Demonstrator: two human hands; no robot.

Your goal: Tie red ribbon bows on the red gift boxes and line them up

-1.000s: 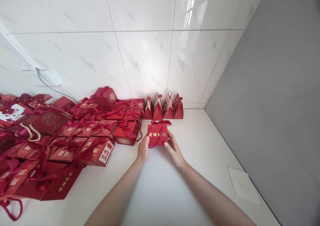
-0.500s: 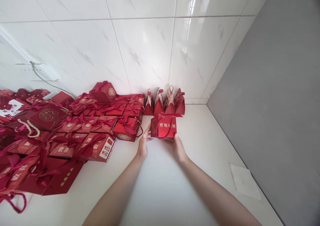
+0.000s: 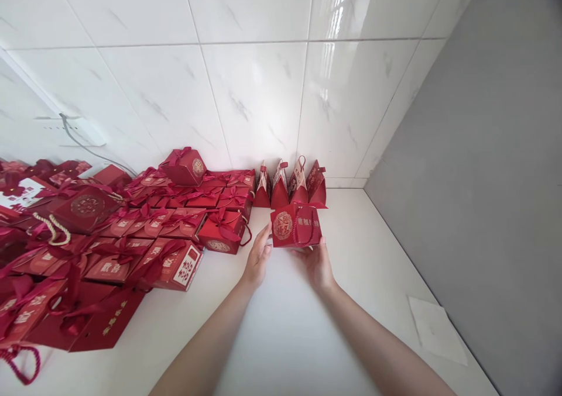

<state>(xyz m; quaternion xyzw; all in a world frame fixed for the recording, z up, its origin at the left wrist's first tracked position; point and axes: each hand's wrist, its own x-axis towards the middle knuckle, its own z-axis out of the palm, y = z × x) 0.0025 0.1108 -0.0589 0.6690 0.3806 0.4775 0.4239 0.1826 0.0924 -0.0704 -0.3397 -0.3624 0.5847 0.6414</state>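
A small red gift box [image 3: 284, 226] with gold lettering, a round gold emblem and a dark red rope handle is between my hands, over the white surface. My right hand [image 3: 319, 264] grips it at the lower right, thumb on the front and the other fingers reaching beneath. Along its left side, my left hand [image 3: 258, 258] steadies it with fingertips against the edge. Just behind stand several red triangular boxes [image 3: 280, 192] with small loops on top, lined up by the wall.
To the left, many red gift boxes [image 3: 127, 223] with ribbon bows are packed in rows, one box [image 3: 187, 168] resting on top. A cable [image 3: 88, 141] runs from a wall socket. A white sheet [image 3: 437, 329] lies at the right, beside the grey panel [image 3: 474, 179].
The held gift box has turned so its round gold emblem now faces me beside the lettering. It has shifted slightly right with my hands.
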